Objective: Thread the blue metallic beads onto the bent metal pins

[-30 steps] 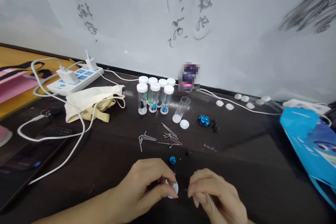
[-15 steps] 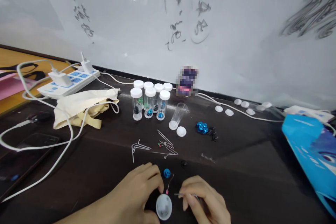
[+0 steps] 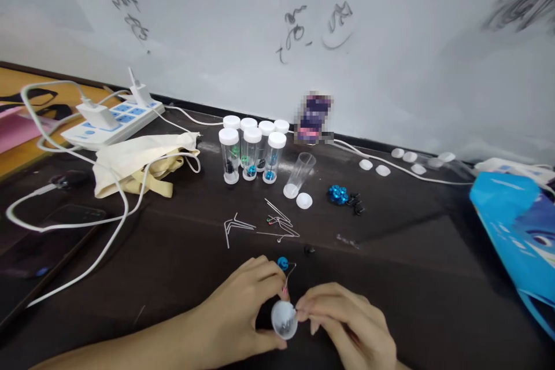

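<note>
Plastic vial [image 3: 284,319] gripped by left hand [image 3: 243,306]; right hand [image 3: 347,324] pinching at mouth; blue bead [image 3: 282,263], wires [image 3: 277,225] beyond.

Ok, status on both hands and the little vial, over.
Left hand holds open vial. Right hand pinched at its mouth. Blue bead just beyond.

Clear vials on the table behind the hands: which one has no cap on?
The tilted empty vial right of the capped cluster; its mouth is open and a loose white cap lies beside it.
</note>
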### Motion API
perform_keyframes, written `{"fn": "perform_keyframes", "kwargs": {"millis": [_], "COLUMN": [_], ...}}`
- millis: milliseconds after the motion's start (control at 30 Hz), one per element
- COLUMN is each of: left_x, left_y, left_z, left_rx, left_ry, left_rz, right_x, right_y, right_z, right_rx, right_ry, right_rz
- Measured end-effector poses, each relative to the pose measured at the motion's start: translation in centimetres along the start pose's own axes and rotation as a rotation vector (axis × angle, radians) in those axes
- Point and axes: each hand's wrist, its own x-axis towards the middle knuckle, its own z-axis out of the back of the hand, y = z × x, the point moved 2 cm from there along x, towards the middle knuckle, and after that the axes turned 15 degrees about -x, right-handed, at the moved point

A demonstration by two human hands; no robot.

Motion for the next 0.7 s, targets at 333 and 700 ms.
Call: {"fn": "perform_keyframes", "kwargs": {"millis": [333, 700], "left_x": [-0.2, -0.2], "left_y": [-0.1, 0.0], "left_z": [0.1, 0.3], "left_rx": [-0.057, -0.068], "left_ry": [-0.006, -0.013], "left_rz": [0.022, 0.014], "right_x": [-0.1, -0.5], "right_y": [-0.7, -1.1], "right_z": [0.0, -0.3], "right_rx": [-0.009, -0.033], "right_ry": [0.114, 0.264], "right_rz": [0.020, 0.082]}}
